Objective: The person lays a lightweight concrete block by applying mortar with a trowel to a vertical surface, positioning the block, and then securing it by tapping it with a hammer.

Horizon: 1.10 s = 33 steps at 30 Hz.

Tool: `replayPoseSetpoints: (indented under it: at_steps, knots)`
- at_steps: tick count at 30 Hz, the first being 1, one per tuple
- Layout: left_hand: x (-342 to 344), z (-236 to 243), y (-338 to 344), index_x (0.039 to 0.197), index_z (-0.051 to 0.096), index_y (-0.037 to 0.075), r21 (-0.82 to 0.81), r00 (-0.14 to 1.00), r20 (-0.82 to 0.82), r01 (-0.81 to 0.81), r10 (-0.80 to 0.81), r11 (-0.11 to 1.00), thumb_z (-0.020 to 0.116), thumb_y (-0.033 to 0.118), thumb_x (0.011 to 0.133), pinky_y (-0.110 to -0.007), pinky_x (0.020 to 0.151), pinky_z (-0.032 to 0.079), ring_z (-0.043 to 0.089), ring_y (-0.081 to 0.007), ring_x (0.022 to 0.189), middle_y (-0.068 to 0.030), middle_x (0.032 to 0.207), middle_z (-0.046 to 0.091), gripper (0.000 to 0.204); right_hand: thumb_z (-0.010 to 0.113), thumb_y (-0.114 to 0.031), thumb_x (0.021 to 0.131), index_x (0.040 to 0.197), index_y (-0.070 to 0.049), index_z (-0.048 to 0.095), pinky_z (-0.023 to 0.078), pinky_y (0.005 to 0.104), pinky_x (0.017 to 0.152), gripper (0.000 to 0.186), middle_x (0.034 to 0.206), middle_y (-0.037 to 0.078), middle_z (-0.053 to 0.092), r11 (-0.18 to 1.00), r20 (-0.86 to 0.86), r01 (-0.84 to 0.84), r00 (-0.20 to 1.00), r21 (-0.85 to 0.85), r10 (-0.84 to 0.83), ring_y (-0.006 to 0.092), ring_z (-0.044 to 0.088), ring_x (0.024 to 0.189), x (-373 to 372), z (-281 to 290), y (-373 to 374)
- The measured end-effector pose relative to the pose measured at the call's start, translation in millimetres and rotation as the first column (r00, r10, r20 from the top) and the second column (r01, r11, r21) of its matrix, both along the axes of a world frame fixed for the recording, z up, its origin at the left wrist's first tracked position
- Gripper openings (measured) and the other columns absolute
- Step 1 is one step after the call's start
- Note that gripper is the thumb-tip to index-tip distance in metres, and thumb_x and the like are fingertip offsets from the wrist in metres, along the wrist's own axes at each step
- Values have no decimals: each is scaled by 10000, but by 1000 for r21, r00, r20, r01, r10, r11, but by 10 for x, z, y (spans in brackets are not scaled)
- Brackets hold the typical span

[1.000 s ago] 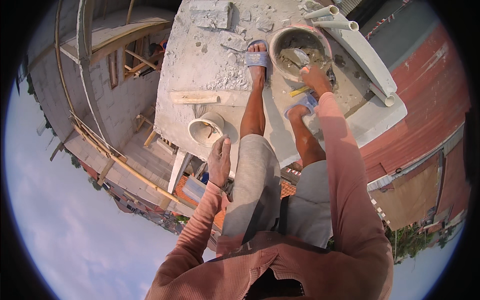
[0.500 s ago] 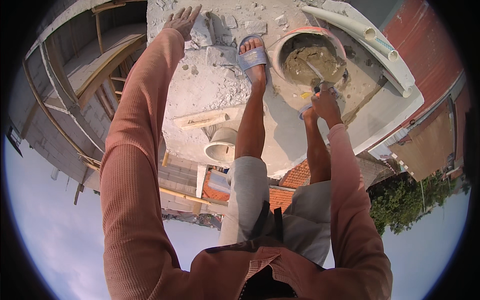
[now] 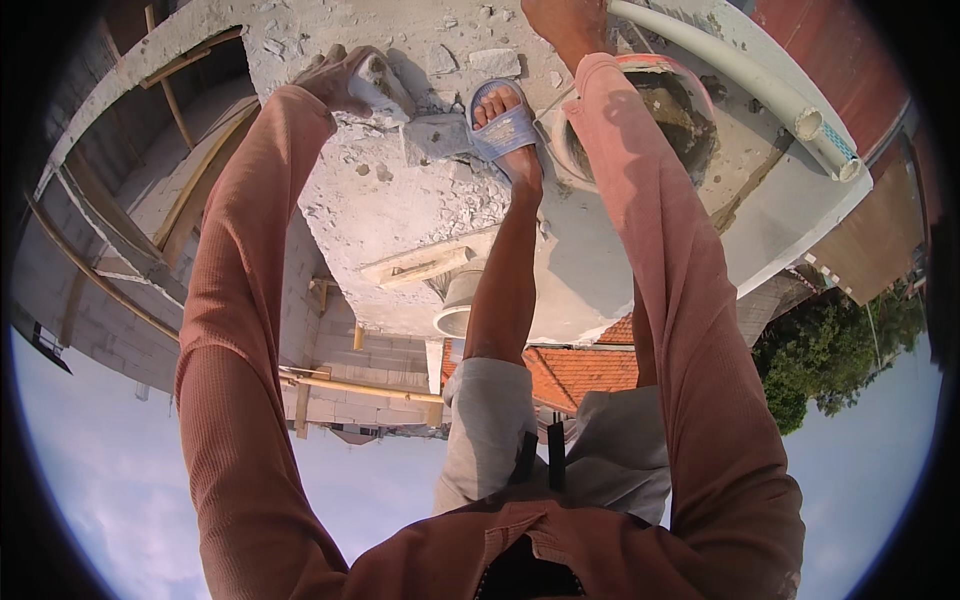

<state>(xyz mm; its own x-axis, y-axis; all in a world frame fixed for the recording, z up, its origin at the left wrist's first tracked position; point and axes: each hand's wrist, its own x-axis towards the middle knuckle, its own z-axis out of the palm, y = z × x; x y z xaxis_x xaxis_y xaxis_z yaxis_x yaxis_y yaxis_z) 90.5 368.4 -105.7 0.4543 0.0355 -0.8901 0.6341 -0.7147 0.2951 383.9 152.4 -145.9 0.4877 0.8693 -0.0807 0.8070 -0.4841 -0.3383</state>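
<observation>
My left hand [image 3: 336, 80] is at the upper left, its fingers curled round a pale chunk of broken concrete [image 3: 386, 88]. My right hand [image 3: 565, 25] reaches to the top edge of the picture above the mortar bucket; its fingers are cut off or hidden, so what it holds is unclear. The bucket [image 3: 688, 122] has a red rim and grey-brown mortar inside, partly covered by my sleeve. My sandalled foot [image 3: 510, 125] stands between the rubble and the bucket.
The raised concrete slab [image 3: 370, 220] carries rubble, a timber strip [image 3: 410, 268], a white pail [image 3: 458, 305] and white pipes [image 3: 750, 75]. An unfinished block structure with timbers [image 3: 200, 170] lies beyond its left edge. Tiled roofs [image 3: 570, 370] show below the slab.
My left hand has moved from beside the pail up to the rubble and now grips a chunk. My right hand has moved up from the bucket to the top edge.
</observation>
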Motion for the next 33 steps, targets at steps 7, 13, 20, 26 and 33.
replayPoseSetpoints:
  at_steps: [7,13,20,26,33]
  knots:
    - [-858,896,-95,1426,370,16,249,942,23,-328,333,911,880,443,730,-464,1012,511,634,-408,1190,-283,1319,597,962,606,-313,930,1358,-2,584,463,508,1031,530,1343,291,584,996,-486,10,872,-93,-54,451,532,1277,-789,-112,138]
    - [-932,1771,-100,1450,330,-35,214,573,328,-819,751,532,910,406,750,-394,1048,484,608,-315,1204,-202,1329,563,1011,613,-258,975,1161,-21,696,461,457,975,312,1179,174,670,991,-450,40,888,-128,-94,360,584,1115,-746,1203,-274]
    - [183,1656,144,1435,329,-48,-49,459,633,-780,623,624,932,378,740,-343,1001,523,592,-264,1200,-202,1333,527,1014,687,-313,929,1255,-99,617,453,488,969,396,1192,137,635,871,96,115,992,-478,-78,367,533,1185,-228,1876,-1717]
    - [1495,1042,-49,1427,295,-36,-76,627,617,-553,475,830,926,340,745,-369,991,540,596,-270,1190,-201,1322,526,1002,607,-422,984,1289,-43,519,543,539,850,495,1148,240,655,599,-132,112,928,-793,-349,435,664,1096,19,1695,-2298]
    - [2201,710,-371,1418,255,-21,-163,641,542,-554,543,816,919,295,752,-399,980,561,600,-276,1178,-200,1310,526,992,553,-418,1014,1192,-8,596,550,561,829,449,993,281,714,667,-305,149,802,-730,-513,477,687,972,-27,1544,-2471]
